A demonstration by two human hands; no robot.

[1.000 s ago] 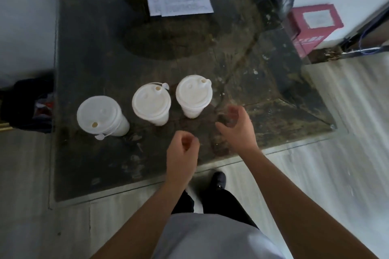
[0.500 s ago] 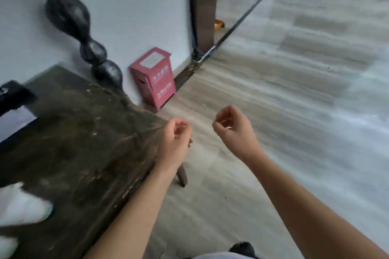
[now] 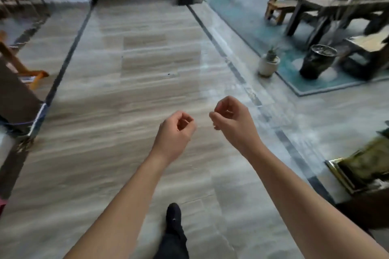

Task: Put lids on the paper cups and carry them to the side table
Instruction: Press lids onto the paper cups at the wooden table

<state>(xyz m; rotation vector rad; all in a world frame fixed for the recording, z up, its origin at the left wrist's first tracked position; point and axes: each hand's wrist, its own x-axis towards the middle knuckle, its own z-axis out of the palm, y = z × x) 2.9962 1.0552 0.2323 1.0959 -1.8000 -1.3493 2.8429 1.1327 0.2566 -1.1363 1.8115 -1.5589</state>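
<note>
No paper cup, lid or side table shows in the head view. My left hand (image 3: 175,132) is held out over the wooden floor (image 3: 130,94), fingers loosely curled, with nothing in it. My right hand (image 3: 231,121) hangs just to its right at about the same height, also loosely curled and holding nothing. The two hands are a short gap apart. One dark shoe (image 3: 173,216) is on the floor below them.
A long wood-look floor runs ahead. On the right lies a teal rug (image 3: 248,17) with a dark wooden table (image 3: 336,4), stools, a black bin (image 3: 316,61) and a small potted plant (image 3: 269,63). Dark furniture (image 3: 14,92) stands at the left edge.
The view has swung away from the dark table with the three lidded cups towards the open room. Both hands stay in front of me, loosely curled and holding nothing.
</note>
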